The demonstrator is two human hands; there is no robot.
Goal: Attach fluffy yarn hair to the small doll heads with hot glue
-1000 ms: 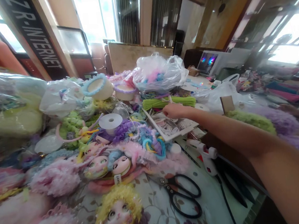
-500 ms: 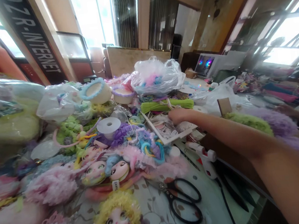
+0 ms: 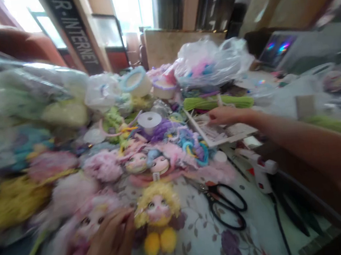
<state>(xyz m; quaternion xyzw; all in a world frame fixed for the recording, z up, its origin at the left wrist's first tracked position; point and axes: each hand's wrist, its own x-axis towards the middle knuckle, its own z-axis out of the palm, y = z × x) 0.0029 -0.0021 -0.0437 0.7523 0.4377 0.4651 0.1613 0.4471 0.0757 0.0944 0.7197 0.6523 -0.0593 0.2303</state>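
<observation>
My right hand [image 3: 225, 115] reaches into a white tray [image 3: 234, 137] of small, blurred items. Its fingers are bent together, and what they hold, if anything, is hidden. Just behind that hand lies a bundle of lime-green stems [image 3: 237, 101]. My left hand [image 3: 111, 243], smeared by motion, is low in the view with curled fingers, between a pink-haired doll [image 3: 87, 221] and a yellow-haired doll [image 3: 157, 208] with two yellow pompoms at its base. I cannot tell whether it touches either. Black-handled scissors [image 3: 227, 202] lie on the floral tablecloth right of the yellow-haired doll.
A white glue gun [image 3: 262, 174] with a black cord rests at the table's right side. Several doll heads [image 3: 159, 165], a white spool [image 3: 149, 120] and fluffy yarn crowd the middle. Plastic bags [image 3: 212, 64] stand behind, and a large clear bag [image 3: 32, 89] fills the left.
The view has swung left and down, so things sit further right. My left hand has come into view beside the yellow-haired doll. My right hand stays over the tray.
</observation>
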